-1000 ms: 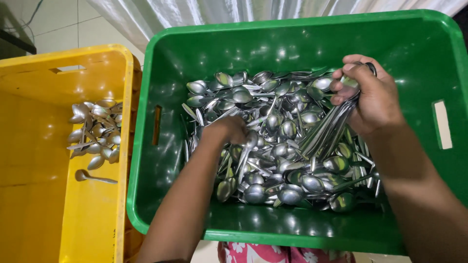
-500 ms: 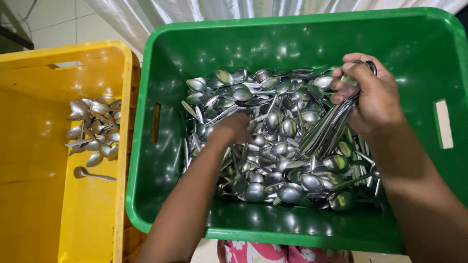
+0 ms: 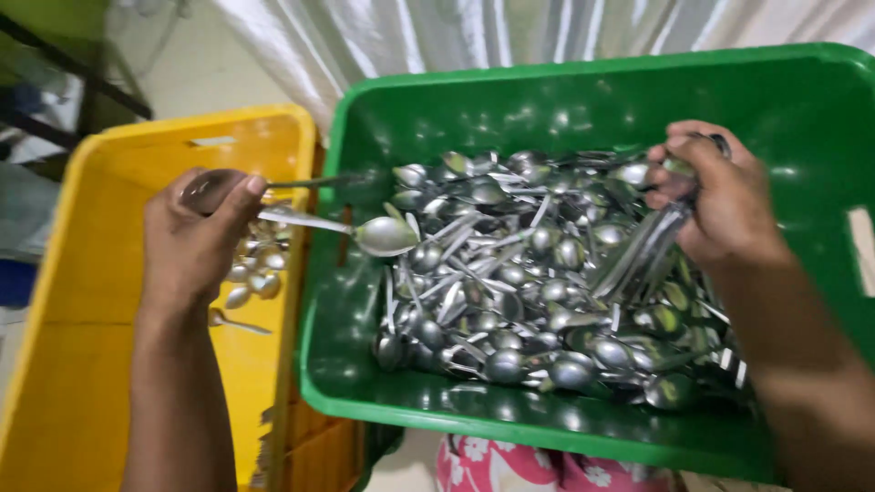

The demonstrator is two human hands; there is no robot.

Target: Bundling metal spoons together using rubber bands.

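L hand (image 3: 196, 241) grips two spoons (image 3: 319, 219) over yellow crate's (image 3: 55, 301) right rim; R hand (image 3: 720, 196) clutches spoon bundle (image 3: 638, 260) in green crate (image 3: 583, 428), near far-right wall.

White curtain (image 3: 474, 36) behind; floral cloth (image 3: 510, 465) below.

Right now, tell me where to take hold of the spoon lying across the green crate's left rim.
Grip the spoon by its slim handle from the yellow crate side; its bowl hangs over the green crate, and the handle end points toward the left hand.
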